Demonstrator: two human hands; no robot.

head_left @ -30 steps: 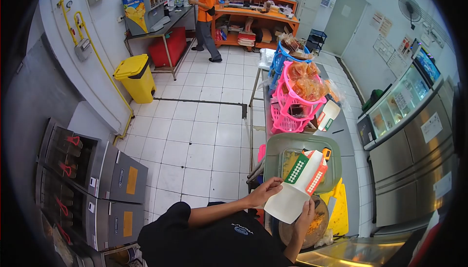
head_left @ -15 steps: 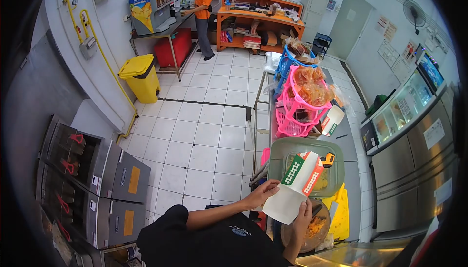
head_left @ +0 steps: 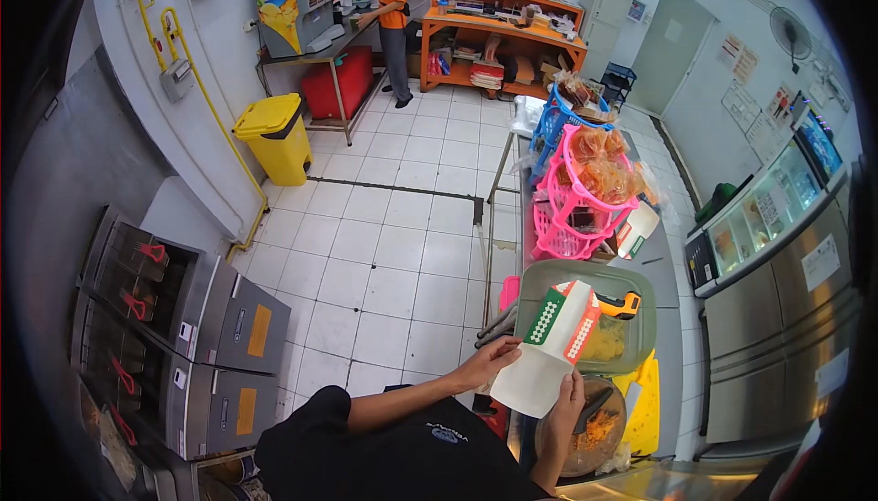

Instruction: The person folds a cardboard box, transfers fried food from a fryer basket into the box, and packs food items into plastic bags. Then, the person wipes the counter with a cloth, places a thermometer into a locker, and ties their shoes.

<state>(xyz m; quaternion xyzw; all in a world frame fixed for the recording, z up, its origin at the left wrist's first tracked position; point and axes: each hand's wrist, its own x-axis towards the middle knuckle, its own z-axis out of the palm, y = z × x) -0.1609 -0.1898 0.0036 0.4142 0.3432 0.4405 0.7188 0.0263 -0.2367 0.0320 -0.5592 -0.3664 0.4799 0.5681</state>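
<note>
Between both hands is a paper food box (head_left: pixel 528 382), opened out, with its white inside facing up and green and red printed sides. My left hand (head_left: pixel 495 360) pinches its left edge, and my right hand (head_left: pixel 568 398) grips its lower right corner. Beneath the box's far end lies a green plastic tub (head_left: pixel 645 304) with yellow contents. A yellow-and-black gun-shaped device (head_left: pixel 622 305), like an infrared thermometer, shows beside the box over the tub. Near my right hand sits a round chopping board (head_left: pixel 611 451) with orange shreds and a dark-handled knife (head_left: pixel 594 407).
Pink basket (head_left: pixel 572 243) and blue basket (head_left: pixel 551 126) with bagged food stand farther along the table. A yellow board (head_left: pixel 646 410) lies at right. Fryers (head_left: pixel 206 355) stand left, steel fridges (head_left: pixel 764 346) right. A person in orange (head_left: pixel 393 7) stands at the back counter.
The view has shifted slightly, so the tub, baskets and room appear farther right. Both hands keep hold of the box, which stays nearly still in view. More of the knife shows.
</note>
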